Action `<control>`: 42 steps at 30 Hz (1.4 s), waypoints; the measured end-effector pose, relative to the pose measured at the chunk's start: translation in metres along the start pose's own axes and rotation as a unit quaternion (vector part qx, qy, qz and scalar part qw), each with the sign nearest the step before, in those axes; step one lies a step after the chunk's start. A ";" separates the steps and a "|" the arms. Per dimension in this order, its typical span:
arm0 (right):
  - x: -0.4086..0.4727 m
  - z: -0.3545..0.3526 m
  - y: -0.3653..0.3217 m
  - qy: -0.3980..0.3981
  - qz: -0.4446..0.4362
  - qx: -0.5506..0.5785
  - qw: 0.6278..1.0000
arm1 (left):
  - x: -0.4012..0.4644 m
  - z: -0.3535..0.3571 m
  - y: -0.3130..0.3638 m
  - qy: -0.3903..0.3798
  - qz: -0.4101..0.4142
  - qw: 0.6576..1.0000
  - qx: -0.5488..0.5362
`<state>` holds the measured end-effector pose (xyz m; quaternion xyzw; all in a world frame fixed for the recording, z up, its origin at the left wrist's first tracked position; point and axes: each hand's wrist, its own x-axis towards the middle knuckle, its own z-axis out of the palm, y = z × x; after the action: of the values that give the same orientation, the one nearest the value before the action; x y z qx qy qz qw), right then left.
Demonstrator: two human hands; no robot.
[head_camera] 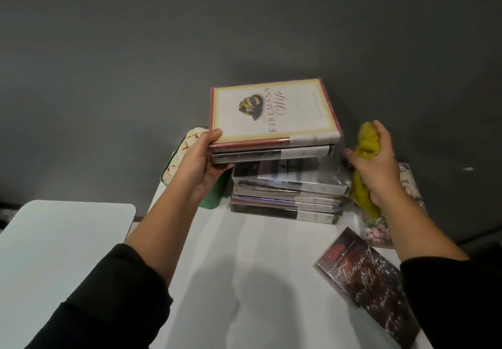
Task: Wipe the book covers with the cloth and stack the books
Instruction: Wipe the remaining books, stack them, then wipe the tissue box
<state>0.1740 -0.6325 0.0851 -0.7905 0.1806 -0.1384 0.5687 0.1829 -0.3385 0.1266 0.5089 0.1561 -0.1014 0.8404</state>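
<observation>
A stack of several books (288,193) stands at the far side of the white table (244,280). My left hand (202,163) grips the left edge of the two top books, the uppermost a cream-covered book with a red border (271,112), and holds them slightly raised above the stack. To the right of the stack, my right hand (377,166) grips a bunched yellow-green cloth (365,144), which hangs down below the fist. A dark red book (372,283) lies flat at the table's right front.
A green-rimmed tray (176,163) sits behind my left hand. A floral-covered book (377,231) and another pale book (407,183) lie at the right edge under my right arm. A second white surface (62,240) stands to the left. A dark wall rises behind.
</observation>
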 end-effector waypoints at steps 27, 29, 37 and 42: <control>-0.061 -0.011 0.018 -0.068 -0.054 -0.047 0.995 | -0.018 0.003 -0.053 0.038 0.078 0.962 0.259; -0.061 -0.011 0.019 -0.063 -0.059 -0.046 0.995 | -0.022 -0.010 -0.069 0.029 0.098 0.944 0.314; -0.063 -0.010 0.017 -0.046 -0.065 -0.082 0.993 | -0.016 -0.009 -0.090 0.099 0.187 0.840 0.499; -0.067 -0.008 0.017 -0.042 -0.087 -0.100 0.990 | -0.009 -0.009 -0.084 0.105 0.178 0.845 0.493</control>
<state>0.1081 -0.6142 0.0704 -0.8614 0.1001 -0.1354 0.4792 0.1456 -0.3692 0.0568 0.8832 0.0795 0.0408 0.4605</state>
